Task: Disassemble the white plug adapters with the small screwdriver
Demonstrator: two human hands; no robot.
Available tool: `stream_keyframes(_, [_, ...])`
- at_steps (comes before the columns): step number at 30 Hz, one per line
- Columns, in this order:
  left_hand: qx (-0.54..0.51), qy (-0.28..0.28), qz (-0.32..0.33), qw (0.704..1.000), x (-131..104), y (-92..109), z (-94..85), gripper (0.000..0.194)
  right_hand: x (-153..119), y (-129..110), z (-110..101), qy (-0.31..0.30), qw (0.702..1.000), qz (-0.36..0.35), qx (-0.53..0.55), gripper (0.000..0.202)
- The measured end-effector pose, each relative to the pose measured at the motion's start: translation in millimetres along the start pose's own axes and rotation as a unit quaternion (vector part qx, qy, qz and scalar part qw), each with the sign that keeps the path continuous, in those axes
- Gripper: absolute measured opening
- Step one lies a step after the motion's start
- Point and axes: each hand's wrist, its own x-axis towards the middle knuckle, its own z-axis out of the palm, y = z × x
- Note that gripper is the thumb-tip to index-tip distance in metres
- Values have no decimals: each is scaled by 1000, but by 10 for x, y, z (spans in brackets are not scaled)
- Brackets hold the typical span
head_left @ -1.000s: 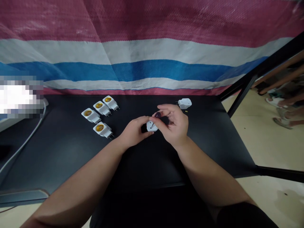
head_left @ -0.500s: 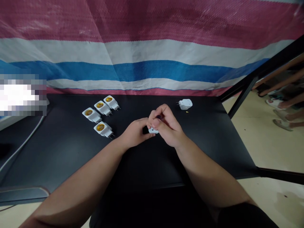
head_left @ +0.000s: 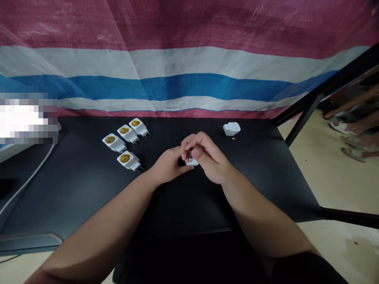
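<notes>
head view: the left hand grips a white plug piece over the desk; the right hand curls round a dark-handled tool on it, so this piece looks unfinished. four white lamp sockets lie at left, a white plug and a gold bit at right; whether those are done, i cannot tell. the sockets' gold-lined cups hold no bulbs.

White sockets obstruct the left; shadowed tabletop between forearms seems passable.
</notes>
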Motion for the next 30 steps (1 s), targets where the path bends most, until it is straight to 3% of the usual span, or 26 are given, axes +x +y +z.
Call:
stream_keyframes(5, [-4, -22, 1, 1000, 15, 34, -29, 19, 6, 73, -17, 32, 997, 22, 73, 45])
stream_keyframes(8, [-3, -26, -10, 1000, 19, 56, -41, 24, 12, 137, -3, 48, 994, -5, 96, 38])
stream_keyframes(13, [-1, -7, 9, 1000, 1, 2, -8, 25, 32, 142, -36, 44, 998, -22, 47, 26])
stream_keyframes(17, [15, -9, -4, 1000, -7, -7, -5, 28, 27, 85, -76, 37, 999, 12, 8, 33])
stream_keyframes(20, [6, -21, -11, 1000, -4, 18, -15, 28, 18, 68, -57, 29, 997, 46, 51, 41])
stream_keyframes(24, [-10, -15, -12, 1000, 0, 32, -16, 29, 19, 119, -20, 27, 993, 11, 116, 31])
stream_keyframes(27, [-4, -14, -12, 1000, -3, 16, -13, 29, 33, 136, -30, 35, 995, -15, 97, 24])
stream_keyframes(30, [1, -14, -1, 1000, -5, 7, -17, 24, 55, 96, -47, 45, 996, 5, 82, 32])
